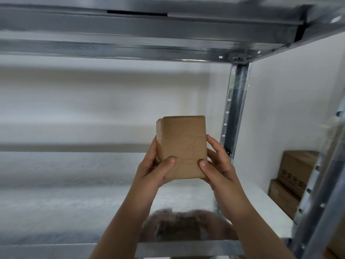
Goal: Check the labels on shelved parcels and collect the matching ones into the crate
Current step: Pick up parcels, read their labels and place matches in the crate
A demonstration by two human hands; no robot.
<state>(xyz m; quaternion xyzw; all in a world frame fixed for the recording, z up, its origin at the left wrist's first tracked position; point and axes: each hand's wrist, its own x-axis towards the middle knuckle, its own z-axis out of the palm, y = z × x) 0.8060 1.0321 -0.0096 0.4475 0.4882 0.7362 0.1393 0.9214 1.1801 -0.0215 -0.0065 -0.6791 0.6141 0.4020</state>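
Parcel, a small brown cardboard box, looks light and stiff; it is held upright above the metal shelf, left hand and right hand gripping its lower sides, thumbs in front.

Left of parcel: open bay above shelf deck
Overhead: upper shelf caps the bay
Right: upright post, stacked boxes beyond

Parcel at frame centre between both hands, left hand, right hand, above shelf, stacked boxes lower right, behind upright
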